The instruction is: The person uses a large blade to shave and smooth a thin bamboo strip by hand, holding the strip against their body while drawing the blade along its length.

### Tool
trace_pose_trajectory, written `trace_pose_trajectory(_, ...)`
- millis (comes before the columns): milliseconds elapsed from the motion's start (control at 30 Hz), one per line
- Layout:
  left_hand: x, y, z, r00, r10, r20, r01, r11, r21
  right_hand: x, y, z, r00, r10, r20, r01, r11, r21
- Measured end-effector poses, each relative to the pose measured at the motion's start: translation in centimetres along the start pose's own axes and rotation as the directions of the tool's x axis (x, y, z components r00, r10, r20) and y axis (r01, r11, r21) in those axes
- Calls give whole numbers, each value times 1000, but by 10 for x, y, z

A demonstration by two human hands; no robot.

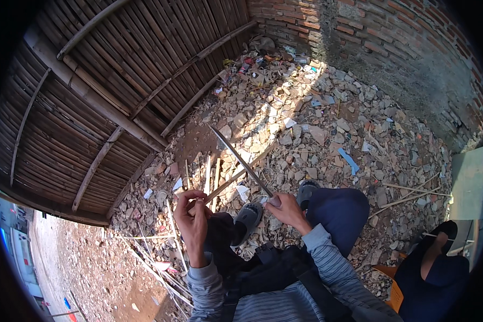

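Observation:
My right hand (pixel 288 210) is closed round the handle of a long-bladed knife (pixel 233 148). Its narrow blade slants up and to the left, away from me. In my left hand (pixel 195 221), the fingers pinch the near end of a thin bamboo strip (pixel 226 183), which points up and to the right. Blade and strip cross in the picture; whether they touch, I cannot tell. Both hands are in front of my bent knees, above my grey shoes (pixel 248 219).
Stony rubble (pixel 316 139) with litter covers the ground. More bamboo strips (pixel 217 180) lie by my feet, at lower left and at right. A bamboo-slat wall (pixel 107 80) stands left, a brick wall (pixel 381 37) at the back and right. Another person (pixel 437 273) sits at lower right.

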State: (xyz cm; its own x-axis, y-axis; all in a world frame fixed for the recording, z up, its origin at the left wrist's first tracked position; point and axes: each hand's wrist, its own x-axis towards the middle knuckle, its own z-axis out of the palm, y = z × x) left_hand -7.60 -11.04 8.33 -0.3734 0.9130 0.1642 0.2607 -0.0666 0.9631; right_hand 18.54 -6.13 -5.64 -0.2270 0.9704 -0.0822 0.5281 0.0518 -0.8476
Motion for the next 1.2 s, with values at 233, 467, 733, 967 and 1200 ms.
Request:
trace_pose_trajectory(233,-18,20,7,994,111,24,-110,994,-20,-3,-10,1,993,-114,6,112,986,125)
trace_pose_trajectory(467,-11,-12,34,948,224,-228,-296,884,-362,1,-10,12,977,-128,169,102,983,156)
trace_pose_trajectory(733,11,-12,58,923,205,-326,-367,723,-585,4,-18,36,952,-93,291,-66,867,494)
trace_pose_trajectory(967,7,-1,76,902,176,-395,-381,755,-533,8,-29,33,909,-113,401,-70,907,415)
trace_pose_trajectory(1200,9,-14,82,908,158,-387,-369,739,-563,11,-12,53,965,-242,105,198,928,315)
